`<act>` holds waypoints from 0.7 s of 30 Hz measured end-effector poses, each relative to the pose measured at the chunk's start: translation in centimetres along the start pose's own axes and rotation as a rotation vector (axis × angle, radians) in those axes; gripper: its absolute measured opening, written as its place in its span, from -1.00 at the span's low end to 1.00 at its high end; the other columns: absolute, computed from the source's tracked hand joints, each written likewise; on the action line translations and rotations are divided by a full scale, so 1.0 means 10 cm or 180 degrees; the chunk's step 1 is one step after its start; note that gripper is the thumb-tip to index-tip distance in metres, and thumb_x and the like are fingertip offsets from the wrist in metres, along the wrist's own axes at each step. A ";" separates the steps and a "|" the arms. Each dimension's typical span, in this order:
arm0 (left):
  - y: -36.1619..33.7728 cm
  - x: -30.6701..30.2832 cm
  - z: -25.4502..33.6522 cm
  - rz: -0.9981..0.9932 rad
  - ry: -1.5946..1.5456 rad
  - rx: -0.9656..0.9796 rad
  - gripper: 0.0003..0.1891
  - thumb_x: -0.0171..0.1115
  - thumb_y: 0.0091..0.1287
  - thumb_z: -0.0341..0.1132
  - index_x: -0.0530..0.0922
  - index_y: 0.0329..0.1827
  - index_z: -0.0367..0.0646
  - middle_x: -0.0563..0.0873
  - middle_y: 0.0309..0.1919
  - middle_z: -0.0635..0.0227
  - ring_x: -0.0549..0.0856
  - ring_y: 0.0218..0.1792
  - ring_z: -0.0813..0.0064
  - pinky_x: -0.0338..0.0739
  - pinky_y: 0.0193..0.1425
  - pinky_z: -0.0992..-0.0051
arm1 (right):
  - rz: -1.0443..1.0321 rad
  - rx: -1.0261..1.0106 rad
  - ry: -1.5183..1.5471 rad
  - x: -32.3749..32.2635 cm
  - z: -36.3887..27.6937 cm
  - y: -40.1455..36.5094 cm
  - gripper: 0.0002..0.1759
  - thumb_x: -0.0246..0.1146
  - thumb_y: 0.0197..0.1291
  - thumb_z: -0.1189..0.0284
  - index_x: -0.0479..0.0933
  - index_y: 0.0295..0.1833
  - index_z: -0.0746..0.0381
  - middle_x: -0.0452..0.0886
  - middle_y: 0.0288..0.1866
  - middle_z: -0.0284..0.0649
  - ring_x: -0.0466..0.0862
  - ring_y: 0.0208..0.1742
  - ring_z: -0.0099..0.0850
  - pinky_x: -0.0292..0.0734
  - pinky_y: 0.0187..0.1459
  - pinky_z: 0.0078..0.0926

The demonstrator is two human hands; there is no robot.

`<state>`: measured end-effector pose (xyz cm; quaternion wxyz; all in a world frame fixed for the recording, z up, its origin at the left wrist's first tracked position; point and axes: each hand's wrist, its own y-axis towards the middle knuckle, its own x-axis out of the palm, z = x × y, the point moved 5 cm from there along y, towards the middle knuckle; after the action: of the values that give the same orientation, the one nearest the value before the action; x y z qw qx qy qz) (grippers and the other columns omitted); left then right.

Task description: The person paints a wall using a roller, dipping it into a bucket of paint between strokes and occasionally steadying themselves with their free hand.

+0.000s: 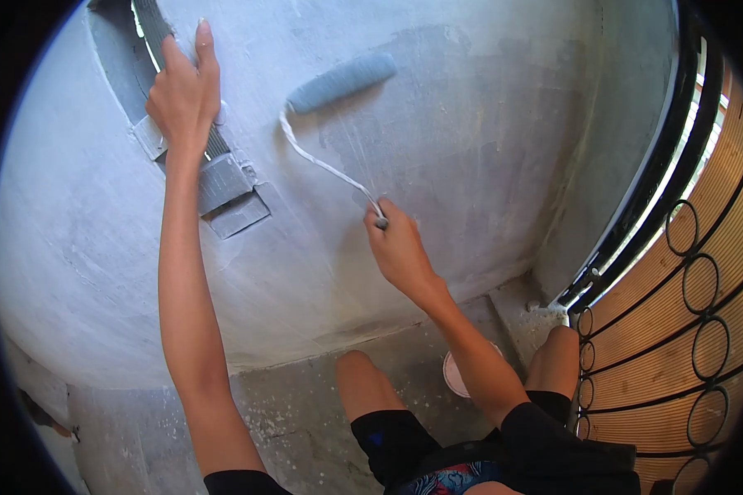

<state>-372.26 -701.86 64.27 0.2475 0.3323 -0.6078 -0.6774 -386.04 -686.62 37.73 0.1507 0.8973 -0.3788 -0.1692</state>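
Note:
A paint roller with a blue-grey sleeve (343,82) lies against the pale, streaked wall (305,247). Its bent white wire frame runs down to my right hand (400,247), whose fingers are wrapped round the handle end. Up at the left, my left hand (183,95) is at the slatted opening (144,49) in the wall, with the thumb and index finger pointing upward. What its other fingers grip, if anything, is hidden. Below that hand, a grey block (223,180) sits at the lower end of the opening, above a small rectangular recess (238,216).
A pinkish-white round container (456,375) stands on the floor, partly behind my right forearm. On the right is a black metal gate (698,280) with rings and brown ribbed panels. My bent knees are near the wall's foot, above a paint-spotted floor (289,412).

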 end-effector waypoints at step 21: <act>0.00 0.01 -0.04 -0.0178 -0.0068 -0.0354 -0.14 -0.36 0.34 0.40 0.37 0.30 -0.24 0.67 -0.11 -0.21 0.63 -0.01 -0.23 0.45 0.11 0.01 | 0.0081 0.0756 -0.0032 0.25 1.88 -1.30 -0.85 0.09 0.30 0.46 0.43 -0.22 0.36 0.45 -0.52 0.10 0.47 -0.51 -0.03 0.39 -0.41 -0.26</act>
<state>-372.03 -702.23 64.25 0.2401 0.3276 -0.5623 -0.7203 -384.10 -682.42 15.22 0.0436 0.9031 -0.4084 -0.1257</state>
